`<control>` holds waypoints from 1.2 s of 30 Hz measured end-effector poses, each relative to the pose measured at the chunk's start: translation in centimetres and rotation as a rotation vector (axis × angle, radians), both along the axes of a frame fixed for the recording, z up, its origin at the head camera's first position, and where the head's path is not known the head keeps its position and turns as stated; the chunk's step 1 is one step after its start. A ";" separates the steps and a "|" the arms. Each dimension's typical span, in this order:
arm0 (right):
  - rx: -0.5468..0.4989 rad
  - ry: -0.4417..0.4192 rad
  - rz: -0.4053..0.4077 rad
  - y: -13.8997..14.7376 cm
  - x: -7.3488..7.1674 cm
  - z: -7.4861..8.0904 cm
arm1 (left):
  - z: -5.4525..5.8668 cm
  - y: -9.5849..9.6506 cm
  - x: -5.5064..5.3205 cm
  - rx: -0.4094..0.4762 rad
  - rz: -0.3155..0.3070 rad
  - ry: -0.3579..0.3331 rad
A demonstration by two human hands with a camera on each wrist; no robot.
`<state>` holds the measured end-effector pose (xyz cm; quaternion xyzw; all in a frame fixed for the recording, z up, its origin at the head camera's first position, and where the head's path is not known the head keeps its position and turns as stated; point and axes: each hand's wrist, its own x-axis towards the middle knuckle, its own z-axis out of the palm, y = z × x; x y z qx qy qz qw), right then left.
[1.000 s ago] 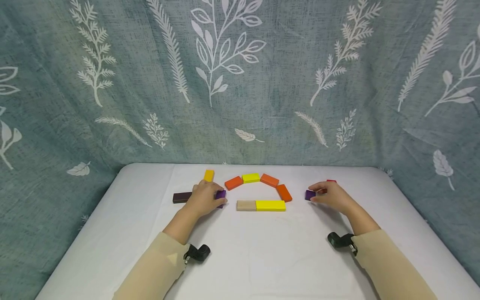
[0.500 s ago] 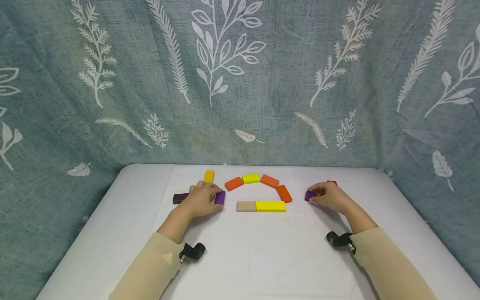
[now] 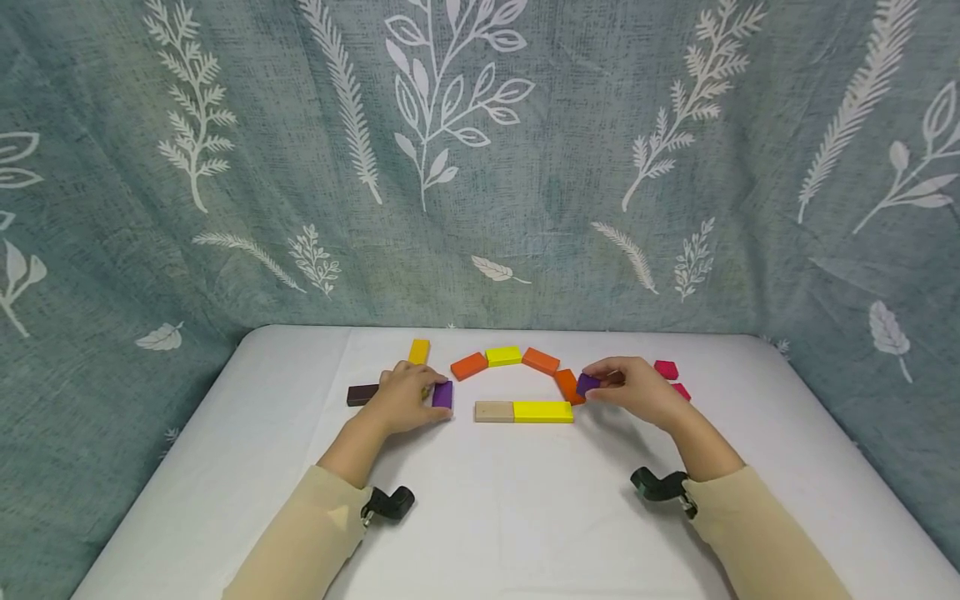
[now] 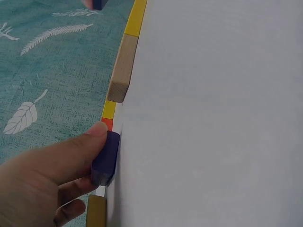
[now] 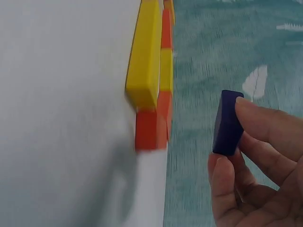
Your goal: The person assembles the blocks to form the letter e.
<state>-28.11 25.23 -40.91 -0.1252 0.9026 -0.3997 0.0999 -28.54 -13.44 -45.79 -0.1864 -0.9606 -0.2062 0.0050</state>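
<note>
Left of the arc of blocks, my left hand holds a purple block between thumb and fingers, low at the table. My right hand pinches another purple block, raised above the table with its shadow below. In the head view this block overlaps the lowest orange block at the arc's right end. Two more orange blocks and a yellow block form the rest of the arc. In front lie a bare wood block and a longer yellow block, end to end.
Left of my left hand lies a dark brown block; behind it is an amber block. Two red pieces sit beyond my right hand. A patterned green curtain hangs behind the white-covered table.
My right hand has carried its purple block left to the arc's right end, uncovering the red pieces. My left hand shifted slightly left, then stayed almost still at its purple block.
</note>
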 end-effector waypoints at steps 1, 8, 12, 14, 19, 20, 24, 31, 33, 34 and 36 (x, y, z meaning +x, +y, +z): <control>-0.005 0.000 0.012 -0.6 0.0 0.0 | 0.0 0.0 0.0 0.003 0.001 0.003; -0.027 -0.009 0.066 -5.4 -0.2 -0.5 | -0.1 0.1 0.0 0.007 0.011 0.002; -0.027 -0.016 0.103 -7.9 -0.4 -0.9 | -0.1 0.0 0.0 -0.002 0.004 -0.005; -0.033 -0.014 0.124 -8.9 -0.4 -1.1 | -0.1 -0.1 0.1 -0.006 -0.005 -0.010; -0.053 0.010 0.175 -11.1 -0.6 -1.5 | -0.1 -0.2 0.0 -0.004 -0.017 -0.015; -0.053 0.016 0.183 -11.6 -0.6 -1.6 | -0.1 -0.2 0.1 -0.005 -0.015 -0.019; -0.053 0.005 0.185 -13.1 -0.8 -1.9 | -0.1 -0.3 0.1 -0.001 -0.003 -0.036; -0.043 -0.010 0.186 -15.1 -1.2 -2.6 | -0.4 -0.6 -0.2 0.015 -0.008 -0.034; -0.040 -0.004 0.188 -15.5 -1.3 -2.7 | -0.4 -0.6 -0.3 0.018 -0.009 -0.035; -0.037 0.001 0.189 -15.7 -1.3 -2.8 | -0.5 -0.6 -0.3 0.023 -0.008 -0.036; -0.033 0.008 0.194 -16.0 -1.4 -2.9 | -0.4 -0.6 -0.4 0.030 -0.005 -0.038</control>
